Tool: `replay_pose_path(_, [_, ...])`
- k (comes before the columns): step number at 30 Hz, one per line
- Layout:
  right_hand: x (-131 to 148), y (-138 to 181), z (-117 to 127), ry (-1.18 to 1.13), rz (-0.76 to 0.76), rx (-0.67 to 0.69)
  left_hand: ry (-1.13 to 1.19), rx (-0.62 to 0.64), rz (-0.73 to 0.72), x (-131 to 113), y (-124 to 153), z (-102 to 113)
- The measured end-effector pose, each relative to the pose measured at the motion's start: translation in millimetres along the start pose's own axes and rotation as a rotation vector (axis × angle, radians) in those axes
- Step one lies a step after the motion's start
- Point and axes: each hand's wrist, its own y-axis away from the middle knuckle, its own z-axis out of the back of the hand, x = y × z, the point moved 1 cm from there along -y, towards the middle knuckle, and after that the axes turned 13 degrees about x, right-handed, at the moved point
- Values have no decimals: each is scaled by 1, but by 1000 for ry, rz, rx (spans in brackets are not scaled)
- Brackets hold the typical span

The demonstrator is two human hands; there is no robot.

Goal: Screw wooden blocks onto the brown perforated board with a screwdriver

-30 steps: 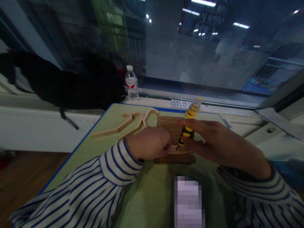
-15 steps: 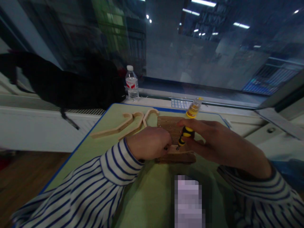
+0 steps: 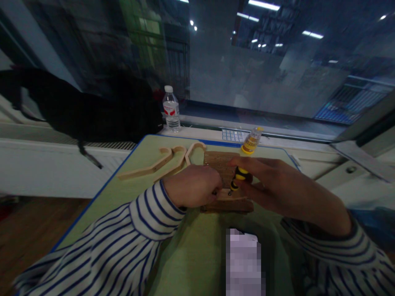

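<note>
My right hand is closed round the black and yellow handle of a screwdriver. The screwdriver leans, its tip down at a pale wooden strip. My left hand is closed on the left end of that strip, its fingertips partly hidden. The strip lies over a brown wooden board, with a darker brown edge on the near side. Beyond my left hand lie several curved pale wooden pieces.
The green table has a blue edge. At its far side stands a small yellow-capped bottle. A water bottle and a black bag are on the sill by the window. A blurred-out phone-shaped object is near me.
The screwdriver handle and my right hand have shifted very slightly, with the handle tilted a little differently. My left hand stays in place on the strip.
</note>
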Motion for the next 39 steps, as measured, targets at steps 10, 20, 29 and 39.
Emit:
replay_pose_path(10, [3,-7,-2,74,-51,-6,-4,17,0,0,0,2])
replay_pose_path(20, [5,-6,-4,-46,-27,35,1,22,19,-3,1,3])
replay_pose_path(29, [3,-7,-6,-11,-48,-18,31,24,14,-2,3,3])
replay_pose_path(39, [1,-11,-14,-85,-79,10,22,-26,-12,-2,4,-1])
